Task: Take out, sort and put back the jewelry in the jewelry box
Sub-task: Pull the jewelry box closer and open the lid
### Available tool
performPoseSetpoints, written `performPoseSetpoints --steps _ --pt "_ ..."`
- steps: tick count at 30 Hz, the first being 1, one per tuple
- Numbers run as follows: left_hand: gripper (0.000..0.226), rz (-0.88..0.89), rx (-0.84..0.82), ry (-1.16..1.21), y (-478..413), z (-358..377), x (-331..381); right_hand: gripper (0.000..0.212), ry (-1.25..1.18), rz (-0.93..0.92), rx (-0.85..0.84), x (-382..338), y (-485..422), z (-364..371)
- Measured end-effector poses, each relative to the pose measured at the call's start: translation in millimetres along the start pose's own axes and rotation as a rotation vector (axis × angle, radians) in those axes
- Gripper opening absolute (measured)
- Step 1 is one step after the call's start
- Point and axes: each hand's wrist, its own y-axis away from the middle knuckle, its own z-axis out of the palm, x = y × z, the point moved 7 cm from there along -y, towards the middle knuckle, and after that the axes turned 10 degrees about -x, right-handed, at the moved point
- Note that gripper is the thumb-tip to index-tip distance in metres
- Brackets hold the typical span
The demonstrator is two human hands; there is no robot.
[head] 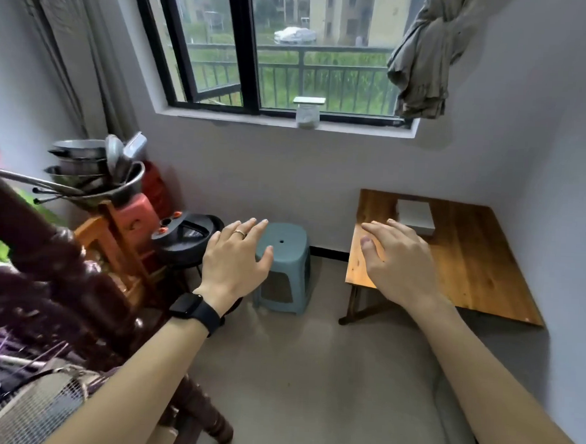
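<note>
A white closed jewelry box (415, 216) lies near the far edge of a low wooden table (467, 263) in the right corner of the room. My right hand (397, 260) is stretched out in the air with fingers apart, in front of the table's left part and short of the box. My left hand (236, 258) is also held out flat and empty, in front of a blue-grey plastic stool (284, 271). It wears a ring, and a black watch sits on the wrist. No jewelry is visible.
A dark carved wooden bedpost (64, 279) fills the left foreground. Behind it stand stacked metal pots (85, 169), orange stools and a black pan (183, 237). A window with a glass jar (308, 116) on the sill is ahead. Grey floor (312, 373) stretches between me and the table.
</note>
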Motion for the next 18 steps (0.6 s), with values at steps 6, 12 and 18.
performPoseSetpoints --steps 6,12,18 --pt "0.058 -0.032 -0.006 0.010 -96 19 -5 0.047 -0.024 -0.025 -0.033 33 -103 23" --pt "0.057 -0.044 0.013 0.000 -189 35 -15 0.050 -0.062 -0.021 -0.045 50 -192 51" --pt "0.057 -0.026 -0.017 0.021 -304 69 -34 0.049 -0.053 -0.008 -0.033 74 -289 80"
